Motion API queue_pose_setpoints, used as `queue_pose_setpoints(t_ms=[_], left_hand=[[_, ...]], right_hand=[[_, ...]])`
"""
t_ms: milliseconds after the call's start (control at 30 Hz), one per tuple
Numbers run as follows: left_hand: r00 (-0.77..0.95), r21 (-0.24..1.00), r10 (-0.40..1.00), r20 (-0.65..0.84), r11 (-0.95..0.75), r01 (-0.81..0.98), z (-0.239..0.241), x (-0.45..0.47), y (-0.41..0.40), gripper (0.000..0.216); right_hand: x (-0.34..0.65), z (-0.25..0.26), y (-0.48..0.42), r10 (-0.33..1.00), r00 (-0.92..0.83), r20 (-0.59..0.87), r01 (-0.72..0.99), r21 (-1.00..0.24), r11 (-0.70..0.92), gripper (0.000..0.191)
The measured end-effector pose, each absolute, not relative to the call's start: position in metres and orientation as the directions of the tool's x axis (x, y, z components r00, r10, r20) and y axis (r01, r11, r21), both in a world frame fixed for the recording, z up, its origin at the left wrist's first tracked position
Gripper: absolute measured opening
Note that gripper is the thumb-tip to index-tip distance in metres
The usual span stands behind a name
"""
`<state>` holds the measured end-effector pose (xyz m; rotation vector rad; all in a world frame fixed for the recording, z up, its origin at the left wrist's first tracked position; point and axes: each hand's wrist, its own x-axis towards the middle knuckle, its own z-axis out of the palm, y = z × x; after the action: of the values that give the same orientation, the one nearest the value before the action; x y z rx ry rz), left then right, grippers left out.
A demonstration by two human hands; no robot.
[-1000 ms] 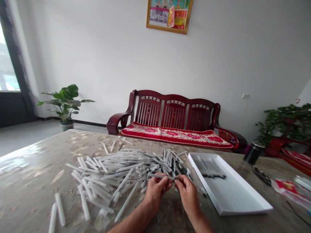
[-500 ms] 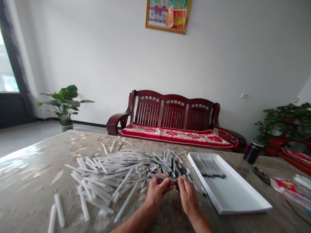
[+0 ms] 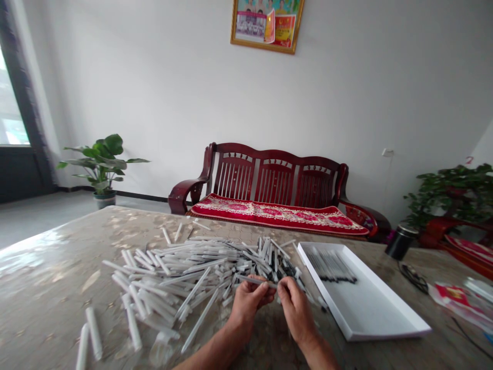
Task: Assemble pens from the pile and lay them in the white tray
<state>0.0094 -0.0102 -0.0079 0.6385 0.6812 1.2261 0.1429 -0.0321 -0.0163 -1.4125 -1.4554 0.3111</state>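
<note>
My left hand (image 3: 248,299) pinches a slim translucent pen (image 3: 245,279) between thumb and fingers, its free end pointing left over the pile. At the pen's other end are the closed fingertips of my right hand (image 3: 296,307), which cover that end. Just beyond both hands spreads a heap of loose white pen barrels (image 3: 169,293), with shorter black and clear pieces (image 3: 275,259) at its right side. To the right lies a shallow white tray (image 3: 385,313). A row of pens with black ends (image 3: 333,264) fills its far part.
The table (image 3: 50,288) has a patterned covering. Two loose barrels (image 3: 93,333) lie at its near left. A black canister (image 3: 401,241), a dark cable (image 3: 414,277) and a red and clear plastic packet (image 3: 458,298) sit right of the tray. A wooden bench (image 3: 275,177) stands behind.
My right hand has shifted slightly left along the pen, and its fingers now hide the dark end that showed before. My left hand stays in nearly the same place.
</note>
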Motion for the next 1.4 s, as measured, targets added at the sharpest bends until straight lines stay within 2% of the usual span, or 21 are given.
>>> queue_pose_setpoints(t_ms=[200, 367, 533, 700, 900, 1100, 1400], left_hand=[[0.210, 0.752, 0.969, -0.128, 0.233, -0.617, -0.0096, 0.0105, -0.0096, 0.048], [0.184, 0.751, 0.973, -0.139, 0.225, -0.621, -0.0090, 0.0096, -0.0099, 0.047], [0.196, 0.757, 0.970, -0.144, 0.235, -0.610, -0.0090, 0.0106, -0.0111, 0.048], [0.179, 0.763, 0.975, -0.135, 0.217, -0.609, -0.0090, 0.0097, -0.0101, 0.047], [0.182, 0.776, 0.975, -0.130, 0.214, -0.593, -0.0110, 0.0097, -0.0094, 0.048], [0.178, 0.780, 0.976, -0.126, 0.208, -0.590, -0.0089, 0.0084, -0.0095, 0.047], [0.166, 0.790, 0.981, -0.104, 0.183, -0.585, -0.0062, 0.0092, -0.0101, 0.049]], right_hand=[[0.1431, -0.0146, -0.0334, 0.874, 0.247, 0.419, 0.579, -0.787, 0.213, 0.053], [0.1418, -0.0167, -0.0313, 0.846, 0.231, 0.480, 0.573, -0.770, 0.281, 0.047], [0.1451, -0.0154, -0.0322, 0.879, 0.232, 0.416, 0.548, -0.803, 0.235, 0.050], [0.1463, -0.0124, -0.0332, 0.885, 0.162, 0.437, 0.562, -0.778, 0.281, 0.041], [0.1481, -0.0159, -0.0296, 0.908, 0.172, 0.383, 0.519, -0.818, 0.247, 0.051], [0.1473, -0.0159, -0.0307, 0.901, 0.157, 0.404, 0.571, -0.781, 0.251, 0.043], [0.1444, -0.0182, -0.0283, 0.921, 0.198, 0.336, 0.392, -0.888, 0.239, 0.044]])
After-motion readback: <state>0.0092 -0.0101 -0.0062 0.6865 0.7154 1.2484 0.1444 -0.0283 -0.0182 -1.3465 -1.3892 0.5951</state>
